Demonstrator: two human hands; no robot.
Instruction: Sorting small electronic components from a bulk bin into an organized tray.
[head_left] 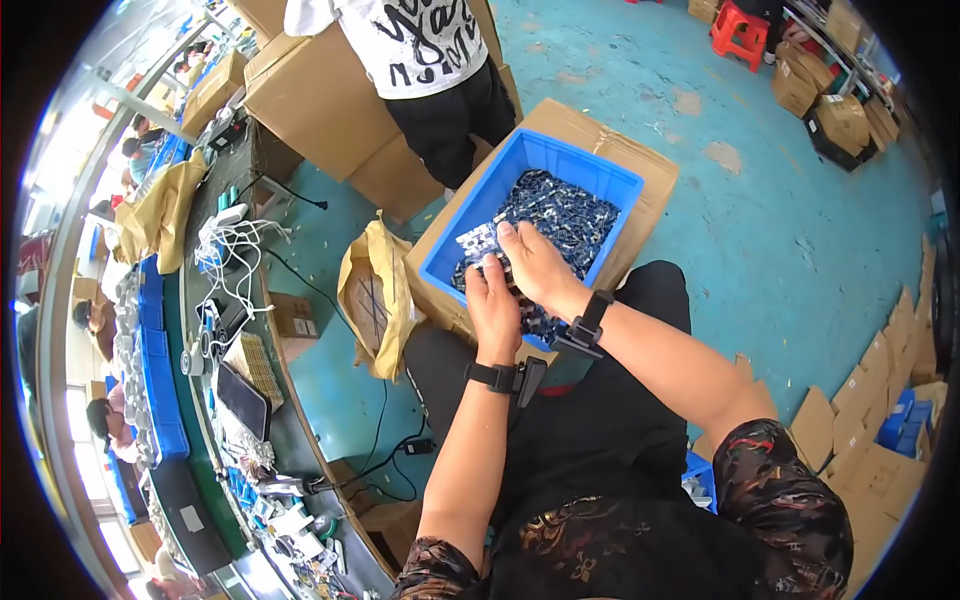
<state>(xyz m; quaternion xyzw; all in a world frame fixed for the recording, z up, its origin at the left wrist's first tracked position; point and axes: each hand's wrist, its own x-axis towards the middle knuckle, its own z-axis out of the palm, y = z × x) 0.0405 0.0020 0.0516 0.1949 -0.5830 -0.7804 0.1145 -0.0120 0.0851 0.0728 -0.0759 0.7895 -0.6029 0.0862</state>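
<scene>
A small panel of blue-and-white circuit boards (477,239) is held over a blue plastic bin (462,207). My right hand (541,264) pinches its right end, thumb on top. Close beside it, my left hand (493,311) is closed at the panel's lower edge, thumb pointing up; its other fingers are mostly hidden underneath. Many small dark blue circuit board pieces (565,208) fill the bin below both hands. A black band with a small device circles each wrist.
Under the bin is a cardboard box (655,172). An open yellow-brown sack (352,290) stands left of it. Along the left runs a workbench with white cables (225,250) and a black tray (243,400). Ahead stands a person (440,90) by large cartons (310,110).
</scene>
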